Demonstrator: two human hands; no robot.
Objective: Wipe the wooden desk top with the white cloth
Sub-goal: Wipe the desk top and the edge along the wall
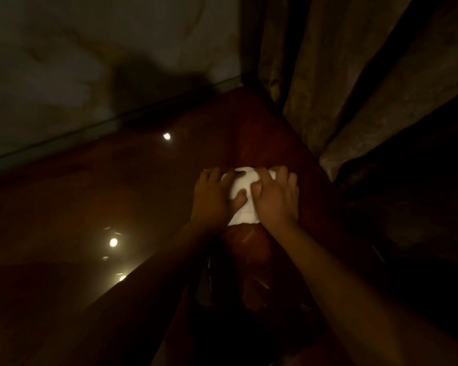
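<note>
Dim room, warm low light, and we look down at a glossy reddish wooden bench (pixel 132 186) that fills most of the view. Nearest to us, both our bare forearms reach forward from the bottom edge and converge toward the middle. Small bright light reflections (pixel 113 242) dot the polished top on the left side.

Further out, our left hand (pixel 214 198) lies palm down on the left part of the white cloth (pixel 242 186), fingers spread and slightly curled, thumb pressing into the fabric. Our right hand (pixel 274 199) lies palm down on the cloth's right part, fingers bent and bunching the fabric. Both hands are pressing on it, neither fully closed. The cloth is crumpled and sits flat on the bench between and under the two hands, toward the bench's right edge and near its far corner.

Beyond the hands, a brownish curtain (pixel 349 83) hangs in folds at the right, just beside the bench edge. At the far left a pale wall (pixel 90 48) meets the bench along a dark strip, with a hand-shaped shadow cast on it.
</note>
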